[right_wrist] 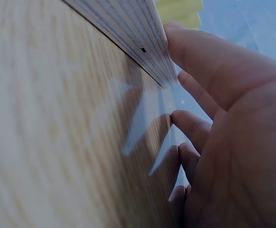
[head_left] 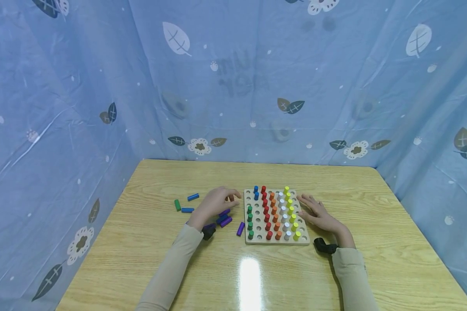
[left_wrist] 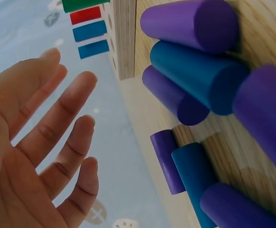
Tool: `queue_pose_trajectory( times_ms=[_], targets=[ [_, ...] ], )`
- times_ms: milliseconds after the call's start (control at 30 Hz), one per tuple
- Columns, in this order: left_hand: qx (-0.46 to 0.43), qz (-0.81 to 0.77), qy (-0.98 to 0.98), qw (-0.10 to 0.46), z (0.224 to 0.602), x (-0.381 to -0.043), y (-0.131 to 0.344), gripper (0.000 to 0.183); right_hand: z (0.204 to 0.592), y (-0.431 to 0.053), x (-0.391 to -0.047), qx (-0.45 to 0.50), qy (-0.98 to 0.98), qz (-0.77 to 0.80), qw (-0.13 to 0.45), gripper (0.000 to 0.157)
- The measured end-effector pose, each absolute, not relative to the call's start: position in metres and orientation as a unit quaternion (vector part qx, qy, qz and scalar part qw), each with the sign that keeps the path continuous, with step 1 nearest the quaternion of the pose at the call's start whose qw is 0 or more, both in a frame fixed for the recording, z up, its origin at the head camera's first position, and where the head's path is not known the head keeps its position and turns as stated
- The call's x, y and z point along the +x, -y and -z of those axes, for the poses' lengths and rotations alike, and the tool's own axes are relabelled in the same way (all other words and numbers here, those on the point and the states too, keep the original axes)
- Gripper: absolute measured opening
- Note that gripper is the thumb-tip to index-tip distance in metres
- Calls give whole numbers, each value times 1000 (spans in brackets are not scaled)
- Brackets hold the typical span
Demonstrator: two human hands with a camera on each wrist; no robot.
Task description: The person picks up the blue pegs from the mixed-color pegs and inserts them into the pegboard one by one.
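A wooden pegboard [head_left: 258, 239] carries columns of green, blue, red, orange, white and yellow pegs. My left hand [head_left: 217, 202] hovers left of the board over loose pegs, its fingers loosely bent and nothing between them. In the left wrist view, purple pegs [left_wrist: 214, 23] and blue pegs [left_wrist: 199, 76] lie on the table beside the left hand [left_wrist: 48, 142]. At the board's right edge is my right hand [head_left: 320, 216], fingers spread. The right wrist view has the thumb of the right hand [right_wrist: 233, 118] against the board's side [right_wrist: 133, 38], near the yellow pegs [right_wrist: 180, 12].
A green peg [head_left: 177, 205] and two blue pegs [head_left: 193, 197] lie further left on the wooden table [head_left: 159, 268]. One purple peg [head_left: 240, 229] rests close to the board's left edge. Blue patterned curtains [head_left: 233, 86] hang behind the table and at its sides.
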State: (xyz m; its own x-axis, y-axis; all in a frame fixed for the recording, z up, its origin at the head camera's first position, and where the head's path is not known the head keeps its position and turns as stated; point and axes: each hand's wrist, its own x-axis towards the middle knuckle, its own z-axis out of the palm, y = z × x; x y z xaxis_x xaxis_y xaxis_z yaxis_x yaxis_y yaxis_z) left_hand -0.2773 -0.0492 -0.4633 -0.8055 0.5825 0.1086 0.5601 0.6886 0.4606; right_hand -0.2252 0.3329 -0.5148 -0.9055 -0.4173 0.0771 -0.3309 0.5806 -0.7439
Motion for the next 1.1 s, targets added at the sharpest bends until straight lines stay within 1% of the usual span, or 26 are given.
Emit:
queue_pose_trajectory(
  times_ms=[433,633,867,1100],
  targets=[
    [313,-230,-921,12,466,-269,59,23,518,-335,-226,-204,-887,409,57,56],
    [316,-221,-923,18,467,-264,64,25,515,-333,-225,-206,-888,407,61,56],
    [319,-206,-925,13,467,-261,69,22,513,-333,-224,-206,-883,416,62,57],
    [319,-165,-933,33,466,-256,76,21,511,-332,-223,-200,-886,413,65,58]
  ],
)
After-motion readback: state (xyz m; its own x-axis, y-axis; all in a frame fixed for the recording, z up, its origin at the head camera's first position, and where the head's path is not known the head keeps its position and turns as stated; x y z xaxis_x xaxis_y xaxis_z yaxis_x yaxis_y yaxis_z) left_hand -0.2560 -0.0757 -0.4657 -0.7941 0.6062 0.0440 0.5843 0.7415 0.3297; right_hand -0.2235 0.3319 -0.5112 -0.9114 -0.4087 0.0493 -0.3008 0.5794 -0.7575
